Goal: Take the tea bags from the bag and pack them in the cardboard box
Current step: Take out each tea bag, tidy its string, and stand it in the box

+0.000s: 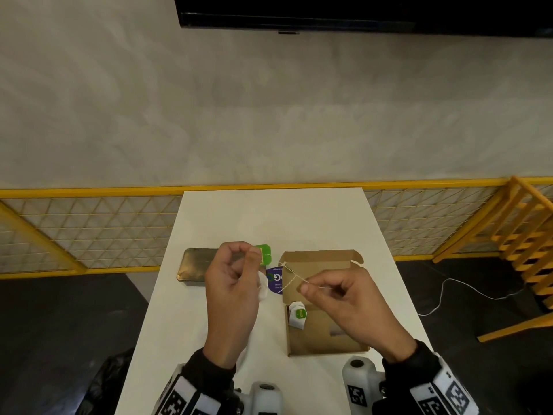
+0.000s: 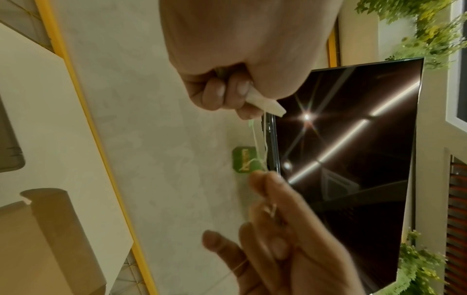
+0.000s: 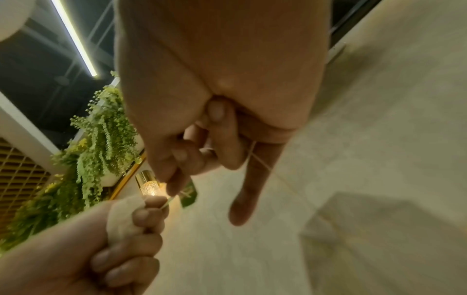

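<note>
Hanging between hands above table [image 1: 227,211]: tea bag [image 1: 263,285] curled in left hand [image 1: 232,290], green tag [image 1: 264,254] at fingertips. String [image 1: 291,277] runs rightward to right hand [image 1: 344,307], pinched. Cardboard box [image 1: 321,333] under right hand, nearer; one tea bag inside.

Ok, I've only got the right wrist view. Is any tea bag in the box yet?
Observer: Yes, one tea bag with a green tag lies at the left side of the open cardboard box.
Operator: And what's on the table beyond the left hand?
Observer: A flat metal tin on the white table, partly hidden by that hand.
</note>
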The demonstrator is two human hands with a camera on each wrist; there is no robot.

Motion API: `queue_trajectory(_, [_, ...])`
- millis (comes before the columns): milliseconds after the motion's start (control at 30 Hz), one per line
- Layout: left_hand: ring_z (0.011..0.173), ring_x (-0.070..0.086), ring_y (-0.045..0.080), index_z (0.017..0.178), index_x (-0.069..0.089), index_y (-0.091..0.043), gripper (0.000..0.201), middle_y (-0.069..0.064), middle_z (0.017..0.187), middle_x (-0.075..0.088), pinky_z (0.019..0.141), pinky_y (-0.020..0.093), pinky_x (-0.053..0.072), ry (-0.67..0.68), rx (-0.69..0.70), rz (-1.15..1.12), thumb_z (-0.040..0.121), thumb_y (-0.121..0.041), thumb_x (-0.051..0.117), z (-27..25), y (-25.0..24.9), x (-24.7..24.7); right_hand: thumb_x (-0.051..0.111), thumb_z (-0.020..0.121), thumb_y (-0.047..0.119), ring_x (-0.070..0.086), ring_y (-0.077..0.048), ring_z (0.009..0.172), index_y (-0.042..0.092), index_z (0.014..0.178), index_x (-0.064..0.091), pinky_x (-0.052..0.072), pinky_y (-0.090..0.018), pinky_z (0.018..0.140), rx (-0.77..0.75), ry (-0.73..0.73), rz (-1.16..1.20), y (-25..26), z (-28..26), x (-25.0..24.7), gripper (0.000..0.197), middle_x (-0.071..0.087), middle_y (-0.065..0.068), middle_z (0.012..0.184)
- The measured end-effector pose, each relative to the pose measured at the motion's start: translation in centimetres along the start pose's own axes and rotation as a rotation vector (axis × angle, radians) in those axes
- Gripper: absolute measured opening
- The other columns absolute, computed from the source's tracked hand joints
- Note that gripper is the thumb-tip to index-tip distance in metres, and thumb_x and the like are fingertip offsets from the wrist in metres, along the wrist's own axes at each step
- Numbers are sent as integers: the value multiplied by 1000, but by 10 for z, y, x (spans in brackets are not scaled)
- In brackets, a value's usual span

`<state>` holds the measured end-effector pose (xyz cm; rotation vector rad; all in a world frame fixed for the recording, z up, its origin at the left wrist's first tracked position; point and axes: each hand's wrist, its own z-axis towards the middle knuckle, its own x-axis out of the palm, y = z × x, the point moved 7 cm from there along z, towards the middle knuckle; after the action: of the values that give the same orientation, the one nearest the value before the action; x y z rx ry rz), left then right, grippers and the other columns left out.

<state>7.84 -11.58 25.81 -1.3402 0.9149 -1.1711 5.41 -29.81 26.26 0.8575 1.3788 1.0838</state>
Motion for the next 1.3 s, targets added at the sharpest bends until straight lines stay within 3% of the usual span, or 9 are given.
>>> queue_trajectory(167, [52,54,4,89,58,-13,6,1,62,67,49,15,43,-18,37,85,94,-10,58,-1,0,-2,72,85,16,48,0,51,20,86,80,39,-9,55,-215,-73,151,16,-7,-4,9,68,-13,63])
queue_trajectory(367, [52,55,9,88,61,-10,5,5,63,67,52,18,44,107,56,140,92,-12,61,-13,-5,11,62,89,45,56,-7,54,29,87,78,41,-16,55,-274,-93,-289,7,-3,-4,23,65,6,60])
queue_trajectory(600, [59,66,20,84,63,-18,7,3,64,69,55,36,53,229,115,275,90,-16,65,-24,3,28,66,88,32,44,-7,49,28,74,70,34,-20,50,-402,19,-478,24,-9,7,15,50,9,54])
queue_trajectory(667, [56,65,18,84,65,-22,6,2,61,67,56,37,53,260,119,328,90,-20,66,-25,8,28,66,89,30,43,-3,51,28,74,71,35,-20,50,-460,0,-457,30,-12,3,16,46,16,56])
queue_trajectory(733, [57,66,11,85,68,-20,4,-3,63,69,55,25,52,262,91,333,89,-19,67,-23,12,26,65,89,28,41,-2,51,25,75,73,33,-19,50,-496,-63,-395,31,-13,-5,16,40,23,60])
queue_trajectory(833, [48,57,4,83,71,-17,5,-8,58,66,51,13,44,207,-10,277,87,-14,69,-19,19,19,67,87,24,42,-6,50,24,77,75,35,-25,47,-495,-160,-333,23,-15,-20,13,44,17,59])
queue_trajectory(967, [37,38,11,83,72,-16,6,-2,46,54,36,20,34,170,-165,184,88,-15,68,-17,30,14,68,87,22,47,-7,53,18,88,79,37,-21,50,-483,-245,-182,20,-14,-31,11,58,6,60])
queue_trajectory(1167, [36,38,12,80,70,-18,10,3,45,53,38,20,33,348,-274,202,89,-20,67,-24,41,25,73,84,18,57,-15,57,21,94,79,44,-28,52,-404,-245,46,15,-10,-20,12,70,18,75])
queue_trajectory(1300, [36,44,7,83,70,-19,9,-4,46,57,40,20,36,412,-271,279,90,-21,65,-27,46,26,74,81,8,60,1,64,18,94,78,41,-8,60,-384,-272,-37,14,-6,-15,17,68,28,78])
